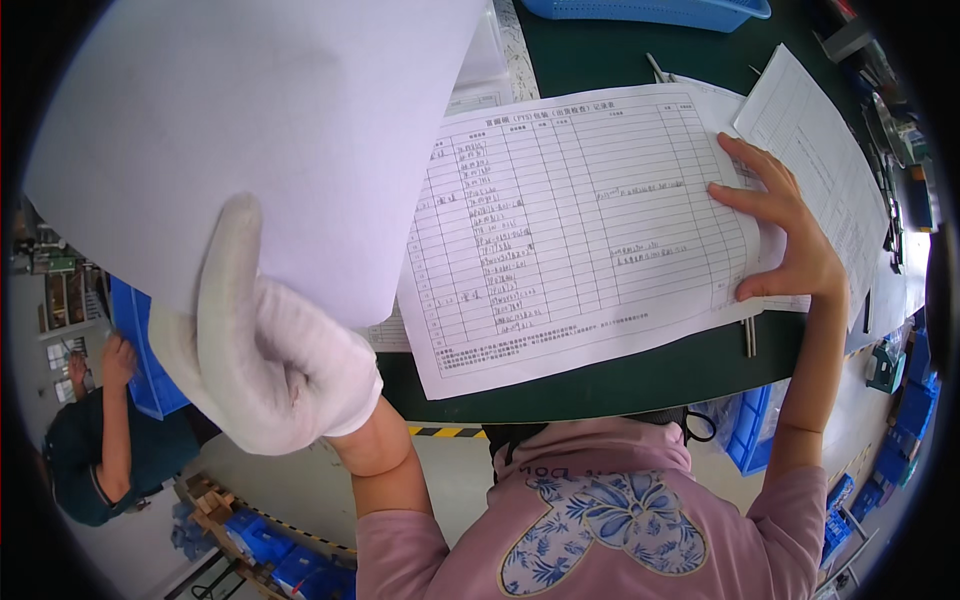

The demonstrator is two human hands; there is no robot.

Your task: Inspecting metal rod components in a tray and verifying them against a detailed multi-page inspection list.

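Observation:
My left hand [290, 360], in a white glove, grips a blank-looking white sheet [300, 110] by its lower part. The sheet is raised and covers the left of the table; I cannot make out what lies beneath it. To its right, a printed record form [570, 230] with a ruled grid and handwritten entries lies on other papers. My bare right hand [790, 225] rests at the form's right edge with fingers spread and thumb apart, touching the paper.
More paper sheets [815, 140] lie on the dark green table [590, 50] at the right. A blue basket [650, 10] stands at the far edge. Thin metal rods [750, 337] show below the form. Another person [110, 440] works at the left beside a blue bin [140, 350].

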